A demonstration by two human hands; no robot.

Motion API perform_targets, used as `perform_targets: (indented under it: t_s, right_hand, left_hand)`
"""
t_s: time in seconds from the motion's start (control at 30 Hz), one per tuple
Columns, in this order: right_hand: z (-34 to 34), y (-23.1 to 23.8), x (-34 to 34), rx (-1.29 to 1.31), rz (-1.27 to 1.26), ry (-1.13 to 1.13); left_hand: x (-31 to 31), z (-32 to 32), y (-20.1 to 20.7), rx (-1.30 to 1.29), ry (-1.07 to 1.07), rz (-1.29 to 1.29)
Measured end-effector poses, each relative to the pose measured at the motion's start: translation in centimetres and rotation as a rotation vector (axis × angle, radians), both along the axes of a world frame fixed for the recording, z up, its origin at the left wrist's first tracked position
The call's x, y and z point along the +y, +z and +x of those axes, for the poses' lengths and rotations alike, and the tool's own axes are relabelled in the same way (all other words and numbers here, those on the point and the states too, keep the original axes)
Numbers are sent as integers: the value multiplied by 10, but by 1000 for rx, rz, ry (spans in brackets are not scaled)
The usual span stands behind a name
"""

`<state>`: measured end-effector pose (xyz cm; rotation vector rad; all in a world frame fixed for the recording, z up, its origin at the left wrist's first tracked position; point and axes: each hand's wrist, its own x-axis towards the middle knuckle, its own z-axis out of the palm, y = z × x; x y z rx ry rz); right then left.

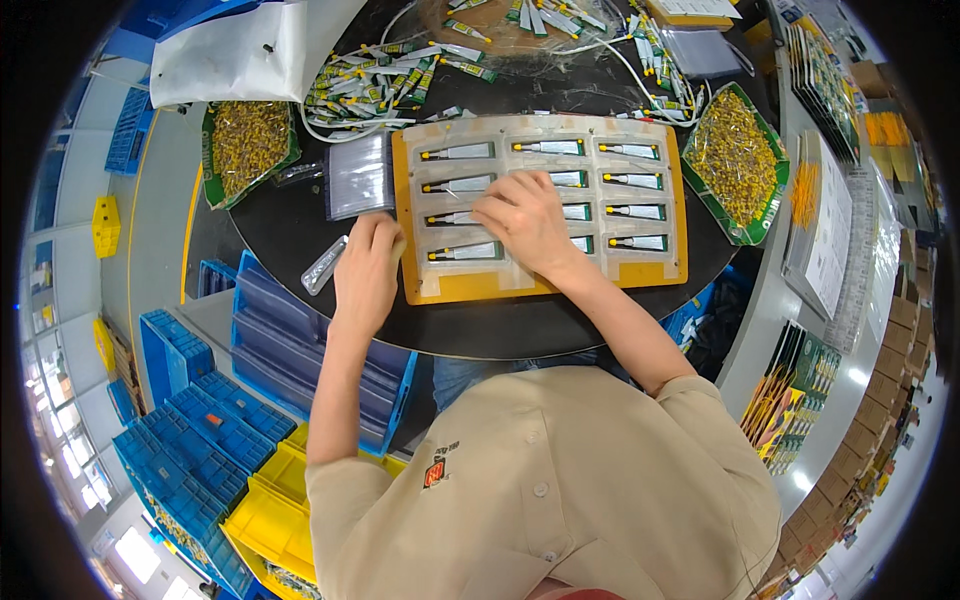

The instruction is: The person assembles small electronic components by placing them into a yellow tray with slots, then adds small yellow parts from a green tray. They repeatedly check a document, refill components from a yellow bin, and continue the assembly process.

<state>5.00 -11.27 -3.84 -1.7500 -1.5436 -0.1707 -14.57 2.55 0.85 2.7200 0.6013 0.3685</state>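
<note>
Yellow tray (450,288) — hands (366,268) (532,225) half-curled, left beside, right above.

Yellow-edged tray (470,283), black counter (450,338)
The tubes (470,152) are silvery and green, with yellow caps (425,156); the shirt (560,450) is beige, its emblem (434,472) red.

Dark rounded tabletop (470,332), yellow-edged tray (450,287), piled tubes (375,88), clear plastic stack (357,176)

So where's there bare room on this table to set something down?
Bare black tabletop shows between the tray and the table's front edge, left of the right forearm. A smaller patch lies between the tray's near right corner and the right-hand green bag. Behind the tray it's crowded with loose tubes.
</note>
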Motion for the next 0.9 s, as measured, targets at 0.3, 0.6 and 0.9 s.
perform_targets:
  t_s: [0.3, 0.6, 0.9]
  right_hand:
    - [31, 13, -97, 20, -35, -47]
    - [86, 13, -145, 61, -17, -270]
    - [115, 15, -183, -21, -152, -225]
  left_hand:
    - [-45, -20, 6, -32, 41, -296]
    - [45, 116, -35, -167, 142, 2]
    - [51, 124, -39, -210, -10, -94]
